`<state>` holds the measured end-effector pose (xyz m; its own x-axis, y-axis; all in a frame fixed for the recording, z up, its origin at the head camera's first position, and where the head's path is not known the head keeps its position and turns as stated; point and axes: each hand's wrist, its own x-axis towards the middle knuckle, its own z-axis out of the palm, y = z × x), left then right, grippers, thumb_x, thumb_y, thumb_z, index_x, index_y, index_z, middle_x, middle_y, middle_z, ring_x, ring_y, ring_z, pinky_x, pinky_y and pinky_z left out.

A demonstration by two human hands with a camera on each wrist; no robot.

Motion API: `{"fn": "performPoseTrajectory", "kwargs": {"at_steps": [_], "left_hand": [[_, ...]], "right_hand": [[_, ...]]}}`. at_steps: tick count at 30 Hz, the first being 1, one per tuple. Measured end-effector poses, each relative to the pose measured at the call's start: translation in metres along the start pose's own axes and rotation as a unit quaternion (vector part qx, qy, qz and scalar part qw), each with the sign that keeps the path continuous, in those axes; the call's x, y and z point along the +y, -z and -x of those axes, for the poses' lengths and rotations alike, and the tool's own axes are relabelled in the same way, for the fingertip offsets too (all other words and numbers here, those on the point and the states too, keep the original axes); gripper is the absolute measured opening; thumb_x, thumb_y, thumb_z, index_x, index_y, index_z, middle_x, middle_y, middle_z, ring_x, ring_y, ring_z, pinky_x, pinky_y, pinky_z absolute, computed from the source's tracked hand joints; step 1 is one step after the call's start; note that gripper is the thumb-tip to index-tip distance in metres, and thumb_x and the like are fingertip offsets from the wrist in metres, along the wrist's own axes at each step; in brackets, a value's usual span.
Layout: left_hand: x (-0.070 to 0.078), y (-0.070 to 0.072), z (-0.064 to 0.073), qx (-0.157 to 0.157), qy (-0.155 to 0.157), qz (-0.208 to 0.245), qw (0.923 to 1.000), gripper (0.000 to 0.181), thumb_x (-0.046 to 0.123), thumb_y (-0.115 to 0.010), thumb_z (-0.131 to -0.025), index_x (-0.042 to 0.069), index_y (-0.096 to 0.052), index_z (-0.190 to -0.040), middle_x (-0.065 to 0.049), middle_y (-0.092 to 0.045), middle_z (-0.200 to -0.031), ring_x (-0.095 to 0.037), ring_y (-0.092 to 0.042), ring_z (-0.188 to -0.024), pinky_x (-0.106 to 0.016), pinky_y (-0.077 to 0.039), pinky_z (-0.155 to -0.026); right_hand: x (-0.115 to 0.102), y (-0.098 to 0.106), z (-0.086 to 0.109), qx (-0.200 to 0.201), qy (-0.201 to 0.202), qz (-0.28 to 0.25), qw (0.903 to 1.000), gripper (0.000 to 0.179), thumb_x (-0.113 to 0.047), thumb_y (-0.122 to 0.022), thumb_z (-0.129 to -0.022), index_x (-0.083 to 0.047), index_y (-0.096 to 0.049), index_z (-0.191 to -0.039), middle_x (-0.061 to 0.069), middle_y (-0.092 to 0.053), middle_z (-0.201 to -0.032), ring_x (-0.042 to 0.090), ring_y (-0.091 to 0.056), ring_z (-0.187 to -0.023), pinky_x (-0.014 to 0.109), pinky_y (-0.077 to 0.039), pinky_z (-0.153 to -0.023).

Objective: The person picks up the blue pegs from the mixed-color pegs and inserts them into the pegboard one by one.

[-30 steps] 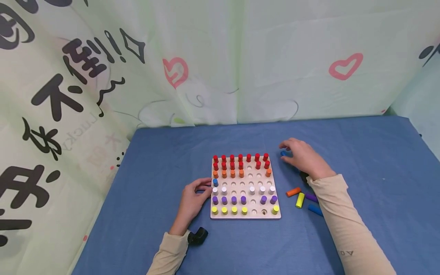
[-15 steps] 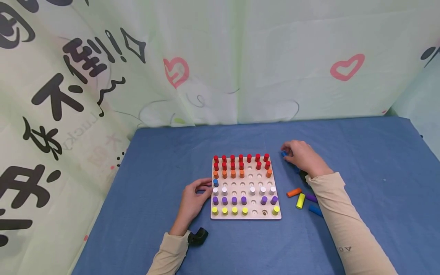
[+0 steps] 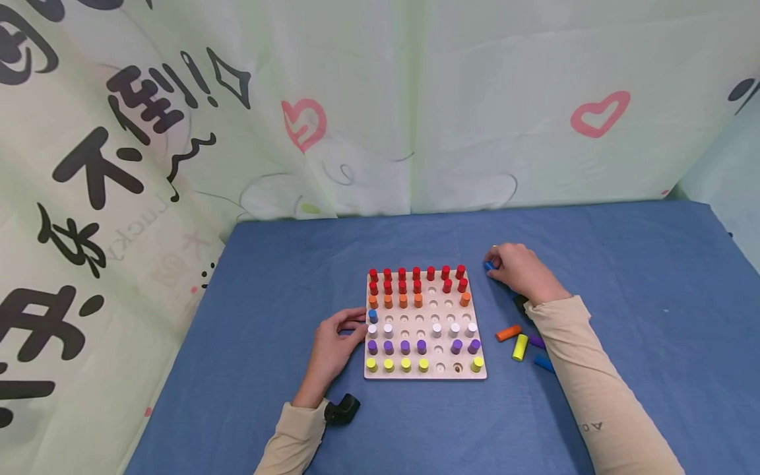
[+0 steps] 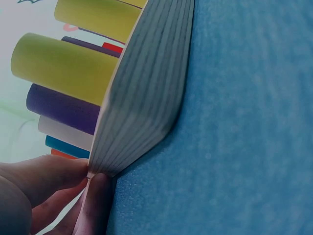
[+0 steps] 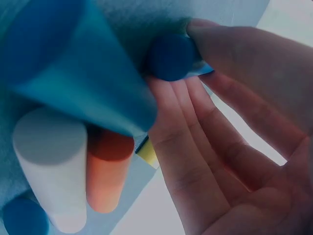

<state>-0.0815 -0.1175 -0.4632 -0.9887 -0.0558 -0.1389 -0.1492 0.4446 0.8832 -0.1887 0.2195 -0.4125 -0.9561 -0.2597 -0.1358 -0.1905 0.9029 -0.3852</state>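
In the head view my right hand (image 3: 522, 269) is beyond the board's right side, pinching a blue peg (image 3: 489, 266) between thumb and fingertips. The right wrist view shows that blue peg (image 5: 171, 56) end-on at the fingertips. Closer to that camera are another blue peg (image 5: 93, 73), a white peg (image 5: 54, 166) and an orange peg (image 5: 110, 171). My left hand (image 3: 332, 343) touches the left edge of a wooden pegboard (image 3: 427, 374), its fingers lightly bent. In the left wrist view, fingertips (image 4: 98, 196) rest against the board's side (image 4: 146, 83).
Upright pegs stand in colour rows, with a lone blue peg (image 3: 373, 316) at the left. Right of the board lie an orange peg (image 3: 508, 332), a yellow peg (image 3: 519, 348), a purple peg (image 3: 537, 342) and a blue peg (image 3: 543, 363). Blue cloth (image 3: 285, 264) covers the table.
My right hand's fingers have drawn together on the blue peg, and the hand has shifted slightly toward me. My left hand stays at the board's edge.
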Motion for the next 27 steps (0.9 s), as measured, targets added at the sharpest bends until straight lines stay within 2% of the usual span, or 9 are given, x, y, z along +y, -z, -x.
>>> {"fn": "performPoseTrajectory", "kwargs": {"at_steps": [12, 27], "left_hand": [[0.0004, 0.0002, 0.0006, 0.001, -0.002, 0.000, 1.0000, 0.032, 0.018, -0.070, -0.093, 0.013, -0.068, -0.124, -0.004, -0.070, -0.116, -0.018, -0.065, -0.098, -0.035, -0.056, -0.082], [0.0011, 0.0007, 0.0006, 0.001, -0.005, 0.001, 1.0000, 0.031, 0.017, -0.071, -0.092, 0.012, -0.069, -0.123, -0.004, -0.071, -0.116, -0.017, -0.066, -0.097, -0.034, -0.056, -0.082]], "right_hand": [[-0.0018, 0.0015, 0.0020, 0.009, 0.002, -0.006, 0.9999, 0.022, -0.003, -0.071, -0.089, 0.006, -0.068, -0.109, 0.013, -0.060, -0.084, 0.026, -0.055, -0.076, 0.039, -0.048, -0.070], [-0.0068, 0.0048, 0.0084, 0.049, 0.017, -0.028, 0.9983, 0.020, -0.002, -0.071, -0.089, 0.007, -0.068, -0.107, 0.019, -0.066, -0.090, 0.027, -0.060, -0.079, 0.044, -0.053, -0.076]]}}
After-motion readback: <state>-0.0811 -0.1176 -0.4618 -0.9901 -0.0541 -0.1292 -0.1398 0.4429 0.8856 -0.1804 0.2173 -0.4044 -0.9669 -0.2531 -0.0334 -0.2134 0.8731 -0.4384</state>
